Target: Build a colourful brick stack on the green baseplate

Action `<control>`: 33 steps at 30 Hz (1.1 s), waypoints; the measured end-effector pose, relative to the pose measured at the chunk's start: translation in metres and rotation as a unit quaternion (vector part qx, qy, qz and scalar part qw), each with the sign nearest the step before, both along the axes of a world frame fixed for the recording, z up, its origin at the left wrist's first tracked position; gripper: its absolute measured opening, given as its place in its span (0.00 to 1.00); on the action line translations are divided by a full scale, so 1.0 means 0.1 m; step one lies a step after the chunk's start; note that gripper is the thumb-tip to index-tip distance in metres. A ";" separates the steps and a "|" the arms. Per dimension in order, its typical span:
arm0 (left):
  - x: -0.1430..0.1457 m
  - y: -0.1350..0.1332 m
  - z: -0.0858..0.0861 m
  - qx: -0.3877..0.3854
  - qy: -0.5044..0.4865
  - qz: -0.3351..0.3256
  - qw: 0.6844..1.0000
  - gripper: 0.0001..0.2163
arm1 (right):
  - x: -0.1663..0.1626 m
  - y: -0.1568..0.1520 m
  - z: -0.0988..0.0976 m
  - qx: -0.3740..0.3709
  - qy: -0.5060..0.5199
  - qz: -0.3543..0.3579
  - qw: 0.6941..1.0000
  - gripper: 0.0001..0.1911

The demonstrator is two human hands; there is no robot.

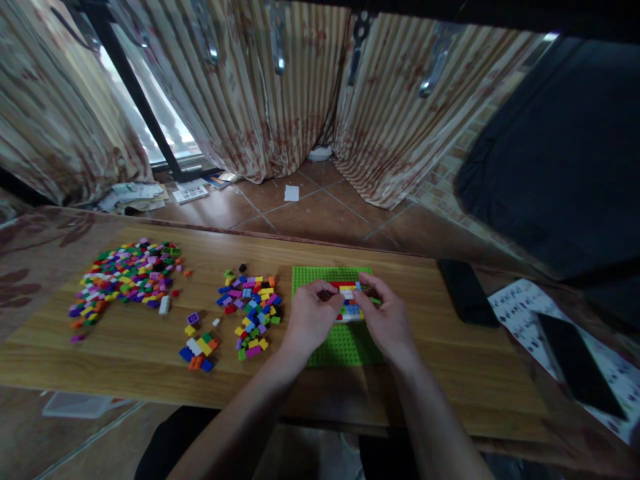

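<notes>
A green studded baseplate point(320, 353) lies on the wooden table, and on it is a build of toy bricks point(352, 309) in red, yellow, white and blue rows. My left hand point(314, 313) closes against the left side of the build, its thumb and index finger at the bricks. From the right, my right hand point(387, 320) grips the build, with the thumb on top of it and the index finger bent around its back corner. My fingers hide part of the build, so I cannot tell whether a loose brick is between them.
Left of the plate are a spread of loose bricks point(255, 310), a smaller group point(200, 348) and a large multicoloured pile point(133, 273). On the right lie a black phone-like object point(467, 293), a printed sheet point(520, 307) and another dark device point(580, 363). Curtains point(300, 100) hang behind the table point(440, 373).
</notes>
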State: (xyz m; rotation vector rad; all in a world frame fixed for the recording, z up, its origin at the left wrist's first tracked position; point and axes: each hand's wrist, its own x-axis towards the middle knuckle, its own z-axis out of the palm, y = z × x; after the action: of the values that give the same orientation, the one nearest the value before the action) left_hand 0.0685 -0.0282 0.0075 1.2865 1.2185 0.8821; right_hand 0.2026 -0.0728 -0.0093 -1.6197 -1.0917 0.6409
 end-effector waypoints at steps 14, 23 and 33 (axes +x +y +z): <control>0.01 0.04 -0.12 -0.035 -0.083 0.015 0.996 0.07 | 0.00 0.05 0.01 -0.002 0.005 0.041 0.999 0.19; 0.01 0.03 -0.09 -0.032 -0.084 0.010 0.996 0.07 | -0.03 0.08 0.01 -0.017 0.001 0.021 1.000 0.19; -0.09 0.07 -0.05 0.001 -0.061 -0.004 0.998 0.09 | 0.00 0.03 0.01 0.011 0.097 0.018 0.995 0.19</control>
State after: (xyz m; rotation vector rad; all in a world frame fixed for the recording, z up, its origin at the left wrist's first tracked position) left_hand 0.0590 -0.0209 0.0022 1.2200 1.1160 0.9436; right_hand 0.2030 -0.0700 -0.0087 -1.4877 -0.9825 0.7895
